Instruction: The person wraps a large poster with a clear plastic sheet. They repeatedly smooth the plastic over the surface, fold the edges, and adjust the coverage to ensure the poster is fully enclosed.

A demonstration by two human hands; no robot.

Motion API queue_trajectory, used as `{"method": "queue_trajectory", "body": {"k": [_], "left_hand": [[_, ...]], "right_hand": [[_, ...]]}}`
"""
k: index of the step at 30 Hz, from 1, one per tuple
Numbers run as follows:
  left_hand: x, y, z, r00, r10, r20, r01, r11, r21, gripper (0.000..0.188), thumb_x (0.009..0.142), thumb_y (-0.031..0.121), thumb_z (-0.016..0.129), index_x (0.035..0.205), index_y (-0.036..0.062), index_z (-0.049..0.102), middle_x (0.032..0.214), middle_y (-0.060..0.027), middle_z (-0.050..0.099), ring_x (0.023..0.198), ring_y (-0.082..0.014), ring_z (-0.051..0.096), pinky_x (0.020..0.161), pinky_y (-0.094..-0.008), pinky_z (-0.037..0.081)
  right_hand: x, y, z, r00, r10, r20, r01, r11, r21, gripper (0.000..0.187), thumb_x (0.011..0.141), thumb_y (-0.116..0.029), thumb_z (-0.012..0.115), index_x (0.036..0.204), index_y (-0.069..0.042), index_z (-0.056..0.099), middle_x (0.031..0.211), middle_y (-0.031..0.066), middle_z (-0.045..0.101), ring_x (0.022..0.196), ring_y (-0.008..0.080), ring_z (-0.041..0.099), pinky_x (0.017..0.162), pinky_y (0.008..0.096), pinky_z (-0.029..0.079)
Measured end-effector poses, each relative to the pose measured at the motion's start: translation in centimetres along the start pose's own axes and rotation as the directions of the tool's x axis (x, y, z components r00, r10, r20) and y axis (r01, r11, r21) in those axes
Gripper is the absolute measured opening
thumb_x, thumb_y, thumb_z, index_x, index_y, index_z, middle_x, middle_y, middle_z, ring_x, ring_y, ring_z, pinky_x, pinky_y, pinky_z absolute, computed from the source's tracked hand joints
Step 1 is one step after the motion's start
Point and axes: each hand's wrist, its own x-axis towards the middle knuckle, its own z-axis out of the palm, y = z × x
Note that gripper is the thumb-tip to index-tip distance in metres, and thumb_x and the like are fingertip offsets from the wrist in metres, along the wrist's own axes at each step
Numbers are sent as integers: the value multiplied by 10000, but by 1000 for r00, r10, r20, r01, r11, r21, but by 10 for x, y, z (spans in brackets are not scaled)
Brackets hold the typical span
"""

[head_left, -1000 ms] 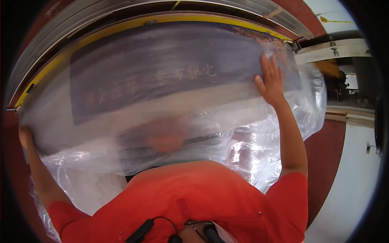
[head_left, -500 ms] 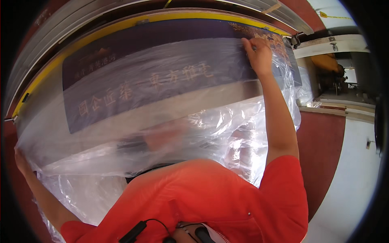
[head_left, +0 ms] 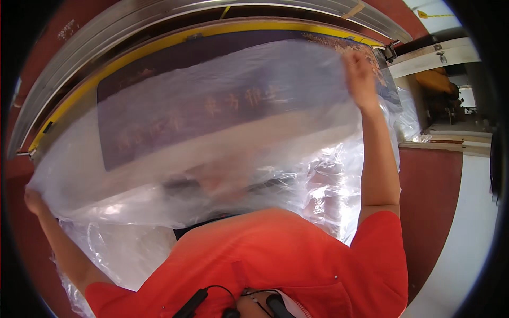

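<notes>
Right hand [head_left: 361, 79] has shifted rightward; it and the left hand [head_left: 34, 201] grip plastic film [head_left: 254, 127], apparently spreading it over the panel [head_left: 201, 50]; next calls for even tension.

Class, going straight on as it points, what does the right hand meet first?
The right hand would probably meet the long yellow edging strip past the flat dark panel's gold-patterned corner, though depth is unclear.
</notes>
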Motion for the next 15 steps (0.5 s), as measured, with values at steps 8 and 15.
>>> {"method": "queue_trajectory", "body": {"k": [8,15], "left_hand": [[56,142,116,989,-67,-131,-3,880,-474,446,804,414,385,1032,52,513,972,-121,559,917,-242,530,755,-313,415],[86,169,112,991,-107,82,89,976,198,589,795,529,301,1055,39,500,956,-181,558,943,-265,522,780,-331,409]], "right_hand": [[109,81,-7,906,-246,-343,18,835,-550,276,775,-268,484,778,6,515,682,205,562,709,357,549,627,390,429],[130,116,16,872,51,-486,-236,914,-329,462,687,-472,542,793,-24,581,790,178,588,765,315,564,699,368,424]]}}
